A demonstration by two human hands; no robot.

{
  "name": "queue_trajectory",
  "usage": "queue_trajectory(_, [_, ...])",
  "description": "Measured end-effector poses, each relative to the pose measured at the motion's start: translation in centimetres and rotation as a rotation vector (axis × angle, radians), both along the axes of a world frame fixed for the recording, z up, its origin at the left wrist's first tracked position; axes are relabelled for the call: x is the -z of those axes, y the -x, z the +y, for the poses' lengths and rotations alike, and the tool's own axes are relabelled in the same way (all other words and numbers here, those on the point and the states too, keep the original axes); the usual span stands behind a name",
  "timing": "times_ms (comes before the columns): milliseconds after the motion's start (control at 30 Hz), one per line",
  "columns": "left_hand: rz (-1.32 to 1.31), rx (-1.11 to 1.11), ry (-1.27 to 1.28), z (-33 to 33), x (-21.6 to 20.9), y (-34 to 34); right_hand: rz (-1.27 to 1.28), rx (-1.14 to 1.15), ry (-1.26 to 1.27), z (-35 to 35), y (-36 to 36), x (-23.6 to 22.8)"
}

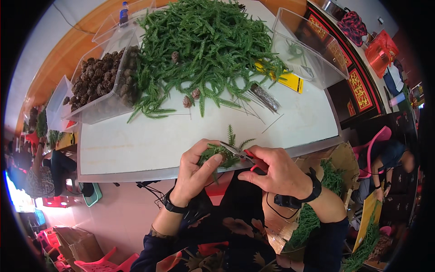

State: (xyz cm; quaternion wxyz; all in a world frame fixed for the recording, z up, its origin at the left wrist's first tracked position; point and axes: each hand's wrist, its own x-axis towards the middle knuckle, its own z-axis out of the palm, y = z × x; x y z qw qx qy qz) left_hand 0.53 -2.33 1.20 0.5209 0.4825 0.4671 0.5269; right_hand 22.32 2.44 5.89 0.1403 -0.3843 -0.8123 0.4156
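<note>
Right now your left hand (195,168) grips one green sprig (225,153) at the bench (149,145) edge, your right hand (276,170) closes on one pair of red-handled pliers (244,156), and two loose cones (191,98) lie beyond.

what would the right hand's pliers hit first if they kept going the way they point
Most likely the green sprig held in the left hand; the pliers in the right hand point left at it, tips apparently touching already.

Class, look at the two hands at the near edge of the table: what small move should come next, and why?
Probably squeeze the red-handled pliers shut. The right hand holds them with the tips at the small green sprig bundle that the left hand pinches, so the tool seems already placed for a grip or twist.
</note>
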Motion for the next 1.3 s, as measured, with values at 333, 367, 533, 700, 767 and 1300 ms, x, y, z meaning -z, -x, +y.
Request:
queue_trajectory(333, [0.525, 0.01, -0.222, 0.4, -0.9, 0.4, 0.046, -0.011, 0.323, 1.5, -1.2, 0.6])
queue_trajectory(367, [0.583, 0.012, -0.262, 0.4, -1.0, 0.4, 0.063, -0.02, 0.373, 1.6, -1.2, 0.6])
queue_trajectory(533, [0.492, 0.067, -0.167, 0.0, -1.1, 0.5, 0.167, -0.042, 0.46, 1.3, -1.2, 1.3])
queue_trajectory(700, [0.268, 0.137, -0.054, 0.0, -0.9, 0.8, 0.113, -0.034, 0.42, 1.0, -1.1, 1.0])
queue_trajectory(767, [0.174, 0.152, 0.039, -0.2, -1.1, 0.8, 0.005, -0.058, 0.317, 0.8, -1.0, 0.4])
queue_trajectory(1300, [0.112, 0.131, -0.024, -1.4, -0.5, 1.5, -0.146, -0.026, -0.294, -1.9, 0.0, -0.2])
